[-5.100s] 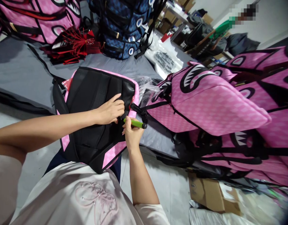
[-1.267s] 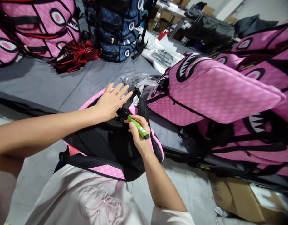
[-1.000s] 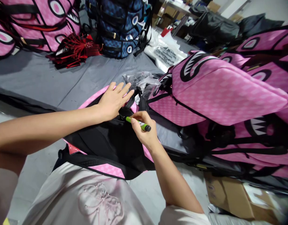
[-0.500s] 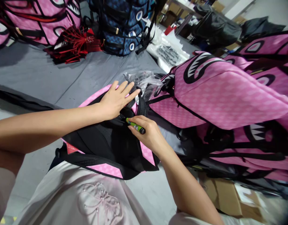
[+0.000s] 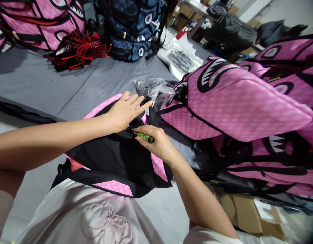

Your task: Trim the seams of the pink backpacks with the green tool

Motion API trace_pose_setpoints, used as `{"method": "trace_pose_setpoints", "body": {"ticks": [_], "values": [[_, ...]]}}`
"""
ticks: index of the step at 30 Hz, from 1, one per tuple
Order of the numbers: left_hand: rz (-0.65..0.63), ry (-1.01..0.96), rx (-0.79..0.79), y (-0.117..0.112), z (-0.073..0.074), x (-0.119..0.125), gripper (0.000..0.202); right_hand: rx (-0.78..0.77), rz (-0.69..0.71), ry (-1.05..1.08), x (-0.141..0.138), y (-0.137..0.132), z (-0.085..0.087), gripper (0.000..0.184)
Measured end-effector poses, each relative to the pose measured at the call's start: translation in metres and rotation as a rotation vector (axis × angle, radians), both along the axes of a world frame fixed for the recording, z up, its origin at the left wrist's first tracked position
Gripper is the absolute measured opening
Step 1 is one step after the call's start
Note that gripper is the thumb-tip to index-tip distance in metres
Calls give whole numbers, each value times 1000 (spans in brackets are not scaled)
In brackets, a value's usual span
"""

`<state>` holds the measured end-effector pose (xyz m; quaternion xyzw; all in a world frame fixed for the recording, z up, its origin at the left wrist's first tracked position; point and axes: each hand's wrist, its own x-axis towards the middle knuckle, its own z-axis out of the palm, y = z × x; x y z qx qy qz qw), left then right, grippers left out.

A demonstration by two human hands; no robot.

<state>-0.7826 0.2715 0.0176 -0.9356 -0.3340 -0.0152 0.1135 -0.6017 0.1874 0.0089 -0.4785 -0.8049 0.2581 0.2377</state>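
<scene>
A pink backpack [image 5: 113,159] lies back-side up against my lap, its black padded panel facing me. My left hand [image 5: 124,112] rests flat on its upper part with the fingers stretched out. My right hand [image 5: 156,142] is closed around a slim green tool [image 5: 143,136]. The tool's tip points at the black panel just under my left palm. A black strap [image 5: 151,117] runs up between my two hands.
Pink backpacks with shark mouths [image 5: 235,105] are stacked at the right. Crinkled clear plastic bags [image 5: 152,88] lie just beyond my left hand. At the back of the grey table [image 5: 57,88] are blue backpacks [image 5: 132,27], red tassels [image 5: 77,51] and more pink bags. A cardboard box [image 5: 245,213] sits on the floor.
The backpack was turned and laid flatter since the oldest frame. My left hand went from curled to flat. In the last second my right hand slid the green tool lower and left.
</scene>
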Motion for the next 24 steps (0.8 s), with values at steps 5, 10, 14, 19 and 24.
{"method": "trace_pose_setpoints", "body": {"ticks": [5, 10, 14, 19, 24], "values": [[0, -22, -28, 2, -3, -1, 90, 37, 3, -66, -5, -3, 2, 25], [7, -32, -55, 3, -4, 0, 88, 63, 18, 3, -7, -2, -5, 24], [14, -16, -75, 1, 0, 1, 89, 61, 13, -48, -6, -2, -3, 23], [19, 6, -63, 1, 0, 1, 86, 57, 35, -58, -7, -2, 0, 23], [29, -21, -67, 2, -3, 2, 85, 67, 21, -57, -6, -2, -2, 24]]}}
